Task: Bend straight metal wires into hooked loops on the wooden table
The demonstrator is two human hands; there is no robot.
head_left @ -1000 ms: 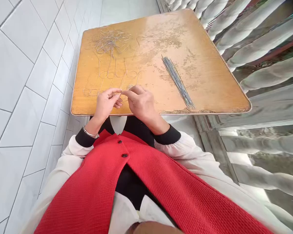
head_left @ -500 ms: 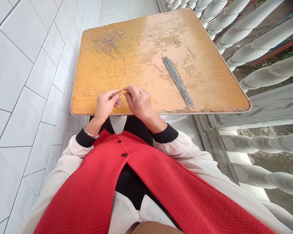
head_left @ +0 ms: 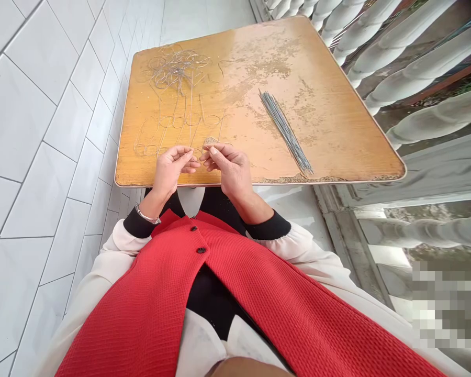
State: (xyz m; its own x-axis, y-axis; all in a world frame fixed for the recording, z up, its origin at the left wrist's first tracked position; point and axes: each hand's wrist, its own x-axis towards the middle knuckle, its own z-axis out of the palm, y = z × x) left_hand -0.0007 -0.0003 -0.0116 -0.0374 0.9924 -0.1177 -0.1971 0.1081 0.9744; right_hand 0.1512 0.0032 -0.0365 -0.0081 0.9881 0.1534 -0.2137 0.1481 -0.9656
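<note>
My left hand (head_left: 172, 170) and my right hand (head_left: 227, 170) hover over the front edge of a scuffed wooden tabletop (head_left: 345, 146), fingertips almost meeting. Any wire between them is too thin to make out. Just beyond them lies a row of bent wire shapes (head_left: 176, 133), with a small tan scrap (head_left: 210, 140) next to my right fingertips. A tangled heap of thin bent wire (head_left: 176, 65) lies at the far left, and a bundle of straight grey wires (head_left: 284, 131) lies to the right.
White floor tiles (head_left: 58, 157) run along the left of the tabletop. A white balustrade (head_left: 416, 68) stands close along its right side. My red knitted vest (head_left: 141, 314) fills the lower part of the view, below the tabletop's front edge.
My fingertips have parted slightly, and my right hand has drawn back a little toward me. The small tan scrap now shows beyond it. The wires on the tabletop have not visibly moved.
</note>
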